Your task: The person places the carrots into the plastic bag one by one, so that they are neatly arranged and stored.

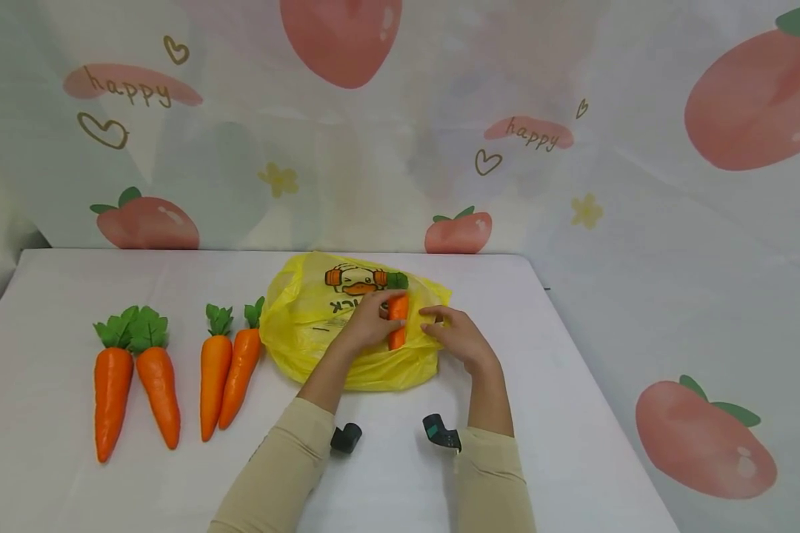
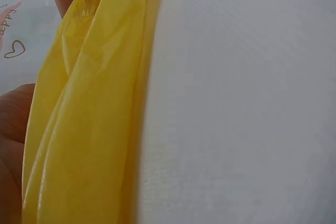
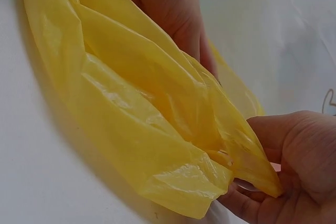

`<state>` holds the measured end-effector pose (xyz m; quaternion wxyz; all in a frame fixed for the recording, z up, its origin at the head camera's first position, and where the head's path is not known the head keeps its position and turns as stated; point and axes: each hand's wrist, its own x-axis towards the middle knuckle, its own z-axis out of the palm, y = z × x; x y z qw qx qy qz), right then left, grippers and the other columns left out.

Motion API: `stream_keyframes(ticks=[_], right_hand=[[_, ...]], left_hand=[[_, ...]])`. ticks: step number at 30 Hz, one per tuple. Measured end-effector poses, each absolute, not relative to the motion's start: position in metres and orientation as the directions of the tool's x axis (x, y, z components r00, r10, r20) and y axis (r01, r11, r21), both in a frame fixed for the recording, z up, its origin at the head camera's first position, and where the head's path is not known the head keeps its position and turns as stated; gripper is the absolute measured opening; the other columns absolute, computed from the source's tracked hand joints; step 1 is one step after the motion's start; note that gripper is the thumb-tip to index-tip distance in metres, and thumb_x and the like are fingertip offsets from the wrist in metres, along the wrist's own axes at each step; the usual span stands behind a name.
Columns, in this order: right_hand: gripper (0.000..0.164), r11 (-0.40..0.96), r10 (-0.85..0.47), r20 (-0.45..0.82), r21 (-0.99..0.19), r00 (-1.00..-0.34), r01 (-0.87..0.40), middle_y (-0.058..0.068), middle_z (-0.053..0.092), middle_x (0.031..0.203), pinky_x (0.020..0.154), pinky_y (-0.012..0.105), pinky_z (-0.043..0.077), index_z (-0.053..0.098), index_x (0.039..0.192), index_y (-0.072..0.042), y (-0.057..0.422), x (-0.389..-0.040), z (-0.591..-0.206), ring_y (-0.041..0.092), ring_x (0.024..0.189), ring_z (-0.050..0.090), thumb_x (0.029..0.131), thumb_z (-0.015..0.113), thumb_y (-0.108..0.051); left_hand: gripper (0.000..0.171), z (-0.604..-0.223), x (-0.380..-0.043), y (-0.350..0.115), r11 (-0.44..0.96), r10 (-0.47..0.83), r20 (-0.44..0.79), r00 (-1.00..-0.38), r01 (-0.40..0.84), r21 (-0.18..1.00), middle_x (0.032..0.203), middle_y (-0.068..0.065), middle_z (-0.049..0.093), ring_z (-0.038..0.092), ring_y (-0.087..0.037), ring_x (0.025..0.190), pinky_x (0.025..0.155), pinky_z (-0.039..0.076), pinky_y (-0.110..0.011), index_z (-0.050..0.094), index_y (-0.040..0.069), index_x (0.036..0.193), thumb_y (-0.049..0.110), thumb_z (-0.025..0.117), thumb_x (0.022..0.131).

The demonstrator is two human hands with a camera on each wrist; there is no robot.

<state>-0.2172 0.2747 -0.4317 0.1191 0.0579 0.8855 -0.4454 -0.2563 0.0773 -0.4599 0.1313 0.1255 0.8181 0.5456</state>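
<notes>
- Fingers of the left hand [image 1: 371, 322] are clamped round a carrot [image 1: 398, 314], thumb nearer the person, the rest up towards the leaves [image 1: 397, 280].
- Thumb and fingers of the right hand [image 1: 458, 333] pinch the edge of the bag [image 1: 293, 326].
- That carrot sits at the bag's mouth, leaves pointing away from the person, lower end hidden behind the near film.
- Its smooth, glossy skin suggests something light, fairly stiff and a little slippery, hard to break in the hand.
- The thick shoulder just below the leaves looks the best place to grip; the leaves themselves are probably flimsy.
- The bag looks thin, limp and nearly weightless, apt to cling or tear; its rim seems the surest hold.
- Four loose carrots [image 1: 215, 385] lie on the table [image 1: 573, 459] left of the bag and would likely handle alike.
</notes>
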Motion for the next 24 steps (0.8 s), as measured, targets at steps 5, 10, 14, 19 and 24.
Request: stream_keyframes(ticks=[5,10,14,19,24], right_hand=[[0.038,0.613,-0.007,-0.270,-0.762,-0.963,0.209,0.015,0.052,0.146,0.111,0.057,0.039,0.066,0.138,-0.014,0.274,-0.217,-0.431,0.037,0.135,0.043,0.101,0.062,-0.024],[0.037,0.614,-0.005,-0.264,-0.762,-0.964,0.206,0.016,0.053,0.144,0.111,0.056,0.039,0.066,0.138,-0.013,0.273,-0.217,-0.430,0.037,0.133,0.043,0.102,0.062,-0.023],[0.037,0.606,-0.004,-0.268,-0.767,-0.963,0.211,0.015,0.054,0.143,0.111,0.055,0.040,0.066,0.137,-0.013,0.272,-0.218,-0.430,0.036,0.133,0.044,0.102,0.062,-0.022],[0.036,0.599,0.001,-0.270,-0.771,-0.963,0.217,0.015,0.054,0.143,0.111,0.055,0.040,0.067,0.137,-0.014,0.271,-0.219,-0.433,0.036,0.132,0.044,0.102,0.063,-0.023],[0.037,0.610,0.007,-0.273,-0.761,-0.962,0.221,0.015,0.052,0.146,0.112,0.058,0.036,0.066,0.138,-0.014,0.274,-0.219,-0.434,0.037,0.134,0.042,0.103,0.062,-0.025]], left_hand=[[0.055,-0.453,-0.253,0.071,0.394,0.355,-0.089,-0.931,0.062,0.917,0.133,-0.014,0.047,0.051,-0.027,0.101,0.078,0.049,-0.034,0.057,0.023,0.150,0.013,0.073,0.098],[0.055,-0.450,-0.252,0.064,0.371,0.357,-0.080,-0.931,0.063,0.927,0.138,-0.014,0.047,0.052,-0.027,0.099,0.075,0.048,-0.032,0.057,0.022,0.150,0.013,0.073,0.098],[0.054,-0.450,-0.251,0.059,0.357,0.353,-0.061,-0.934,0.074,0.931,0.143,-0.013,0.048,0.054,-0.027,0.100,0.076,0.051,-0.033,0.058,0.022,0.149,0.012,0.074,0.098],[0.052,-0.450,-0.249,0.051,0.325,0.357,-0.021,-0.934,0.103,0.940,0.142,-0.013,0.052,0.056,-0.026,0.098,0.076,0.052,-0.034,0.060,0.020,0.147,0.010,0.074,0.097],[0.051,-0.447,-0.245,0.041,0.270,0.351,-0.002,-0.936,0.099,0.958,0.143,-0.018,0.053,0.060,-0.028,0.100,0.077,0.055,-0.035,0.060,0.015,0.146,0.007,0.074,0.097]])
